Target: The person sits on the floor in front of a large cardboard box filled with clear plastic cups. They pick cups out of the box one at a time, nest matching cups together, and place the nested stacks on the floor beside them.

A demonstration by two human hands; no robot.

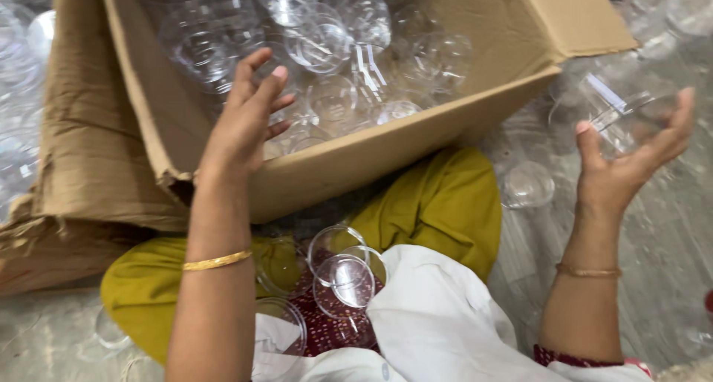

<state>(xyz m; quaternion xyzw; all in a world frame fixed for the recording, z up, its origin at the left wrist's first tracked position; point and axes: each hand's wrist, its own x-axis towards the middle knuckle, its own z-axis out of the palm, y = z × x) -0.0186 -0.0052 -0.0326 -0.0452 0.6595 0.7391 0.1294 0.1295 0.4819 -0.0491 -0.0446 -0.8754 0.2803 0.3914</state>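
Two bare hands worked among clear plastic half-shells beside a cardboard box.

The right hand (627, 155) held one clear plastic dome (620, 111) between the thumb and the curled fingers, raised to the right of the box, above the floor. The left hand (249, 118) was open with fingers spread and held nothing; it hovered over the near wall of the cardboard box (349, 163), just above the transparent shells (327, 48) piled inside. A gold bangle (217, 261) sat on the left forearm. More round clear shells (343, 274) lay in the lap, on the olive-yellow cloth (445, 204) and a white cloth (438, 315). One more shell (526, 184) lay on the floor near the right wrist.
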